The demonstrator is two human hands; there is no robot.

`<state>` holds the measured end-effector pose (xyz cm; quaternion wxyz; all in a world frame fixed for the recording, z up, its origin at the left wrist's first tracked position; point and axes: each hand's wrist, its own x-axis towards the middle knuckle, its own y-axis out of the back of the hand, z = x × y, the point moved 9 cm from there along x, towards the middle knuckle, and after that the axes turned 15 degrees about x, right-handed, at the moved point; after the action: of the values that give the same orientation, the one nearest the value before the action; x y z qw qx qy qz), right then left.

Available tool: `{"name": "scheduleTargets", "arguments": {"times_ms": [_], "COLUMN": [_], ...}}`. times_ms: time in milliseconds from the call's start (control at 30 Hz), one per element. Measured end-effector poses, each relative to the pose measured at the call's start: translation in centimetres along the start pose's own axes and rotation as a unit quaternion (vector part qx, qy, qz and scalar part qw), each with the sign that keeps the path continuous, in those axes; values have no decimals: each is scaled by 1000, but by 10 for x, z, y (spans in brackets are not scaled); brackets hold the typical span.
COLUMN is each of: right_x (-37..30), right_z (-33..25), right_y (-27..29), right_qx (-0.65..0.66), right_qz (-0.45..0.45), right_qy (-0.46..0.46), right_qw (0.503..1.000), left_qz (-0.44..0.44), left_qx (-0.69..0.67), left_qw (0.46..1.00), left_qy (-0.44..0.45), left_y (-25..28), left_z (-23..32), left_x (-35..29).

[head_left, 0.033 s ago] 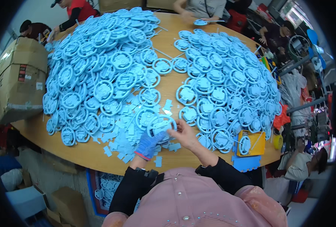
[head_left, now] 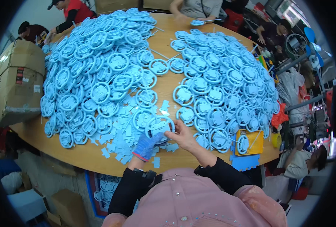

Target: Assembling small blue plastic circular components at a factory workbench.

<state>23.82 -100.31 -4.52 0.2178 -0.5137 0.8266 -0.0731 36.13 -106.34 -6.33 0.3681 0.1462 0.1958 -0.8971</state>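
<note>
A light blue plastic toy steering wheel (head_left: 159, 126), a ring with a plate across its middle, is between my hands just above the table. My left hand (head_left: 147, 146), in a blue glove, closes around its lower left side. At the wheel's right side, the thumb and fingers of my bare right hand (head_left: 183, 137) pinch the rim. Small flat blue pieces (head_left: 124, 140) lie scattered under and left of my gloved hand. Whether my right fingers also hold a small piece is hidden.
Large heaps of similar wheels stand left (head_left: 100, 56) and right (head_left: 213, 75) on the wooden table (head_left: 162, 89). A yellow basket (head_left: 255, 142) is at the right edge, a cardboard box (head_left: 18, 83) at the left. Several other people sit or stand around the table.
The view has shifted slightly. Both hands keep the same hold on the wheel, with little visible movement.
</note>
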Motion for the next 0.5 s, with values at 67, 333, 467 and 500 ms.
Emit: {"name": "scheduleTargets", "arguments": {"times_ms": [67, 333, 467, 500], "right_x": [-4, -27, -92, -108], "right_z": [-5, -121, -122, -120], "right_y": [7, 184, 254, 254], "right_qx": [49, 134, -409, -603], "right_qz": [-14, 245, 244, 226], "right_qy": [-21, 158, 160, 160], "right_qw": [998, 947, 864, 749], "left_qz": [-21, 38, 56, 56], "left_qx": [-6, 70, 147, 148], "left_qw": [999, 997, 987, 987], "left_qy": [-25, 14, -19, -17], "left_y": [-3, 28, 28, 24], "left_z": [-12, -45, -45, -47], "left_x": [5, 16, 16, 11]}}
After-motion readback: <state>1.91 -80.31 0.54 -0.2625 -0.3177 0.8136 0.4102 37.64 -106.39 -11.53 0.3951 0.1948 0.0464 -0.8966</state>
